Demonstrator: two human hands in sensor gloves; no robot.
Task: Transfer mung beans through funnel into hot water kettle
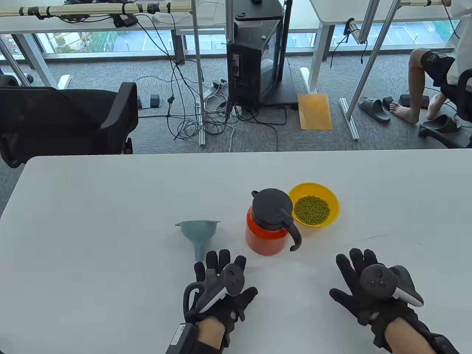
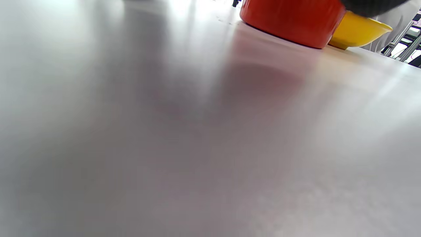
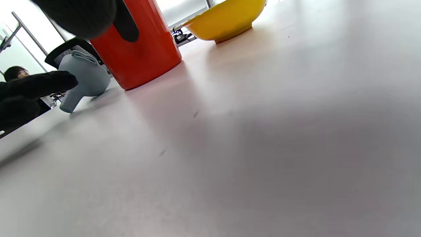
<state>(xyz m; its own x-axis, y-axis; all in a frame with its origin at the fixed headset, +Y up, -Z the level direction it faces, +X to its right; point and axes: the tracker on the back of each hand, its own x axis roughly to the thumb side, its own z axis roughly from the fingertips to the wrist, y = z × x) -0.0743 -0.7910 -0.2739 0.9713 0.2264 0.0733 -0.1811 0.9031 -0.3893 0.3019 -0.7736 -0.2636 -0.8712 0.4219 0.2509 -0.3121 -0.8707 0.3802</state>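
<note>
An orange kettle (image 1: 266, 230) with a closed black lid and handle stands mid-table; it also shows in the left wrist view (image 2: 292, 19) and the right wrist view (image 3: 141, 49). A yellow bowl (image 1: 330, 199) of green mung beans (image 1: 311, 209) sits just behind it on the right. A grey-blue funnel (image 1: 199, 234) lies on its side left of the kettle, spout toward me. My left hand (image 1: 221, 269) rests flat on the table just below the funnel's spout, holding nothing. My right hand (image 1: 359, 274) rests flat, right of the kettle, holding nothing.
The white table (image 1: 110, 221) ends at its far edge beyond the bowl. Past it are a black office chair (image 1: 66, 121), floor cables and a black cabinet (image 1: 254, 62). A seated person's legs (image 1: 416, 92) show at the far right.
</note>
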